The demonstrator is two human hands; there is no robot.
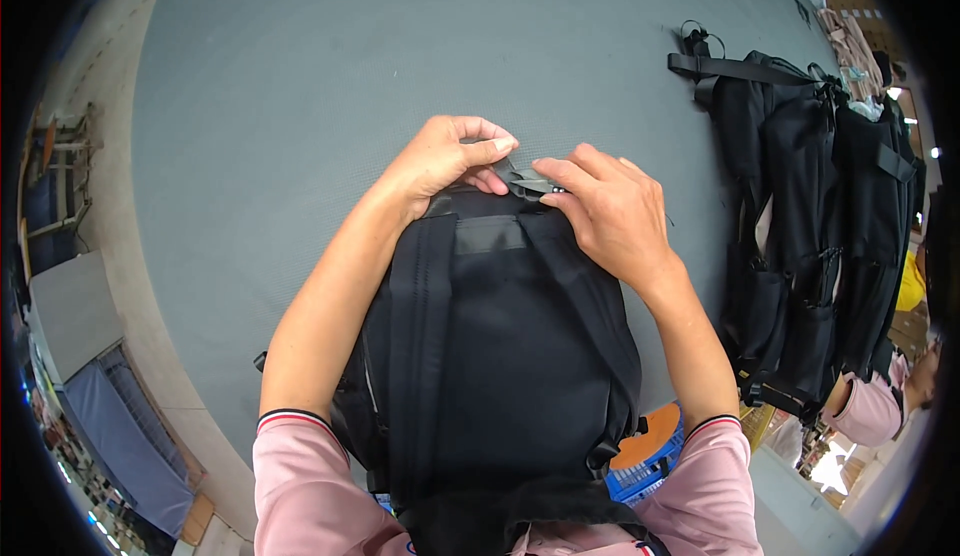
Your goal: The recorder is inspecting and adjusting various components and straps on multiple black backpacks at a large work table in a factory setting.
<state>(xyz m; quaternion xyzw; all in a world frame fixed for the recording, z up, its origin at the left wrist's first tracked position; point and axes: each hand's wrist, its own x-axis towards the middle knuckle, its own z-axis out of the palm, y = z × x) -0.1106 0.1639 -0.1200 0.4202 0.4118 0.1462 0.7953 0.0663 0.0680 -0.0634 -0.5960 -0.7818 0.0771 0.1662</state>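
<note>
A black backpack lies in front of me, its two padded shoulder straps facing up and its far end on the grey table. At that far end, my left hand is closed in a pinch; what sits between the fingertips is too small to make out. My right hand is closed, thumb and forefinger holding a small dark grey piece with a slight shine. Its exact kind is unclear. This piece lies between both hands, just beyond the backpack's top edge.
The wide grey tabletop stretches beyond my hands. Several black backpacks are piled along its right side, with loose straps. Another person's pink sleeve shows at the far right. A blue crate stands below the table's near edge.
</note>
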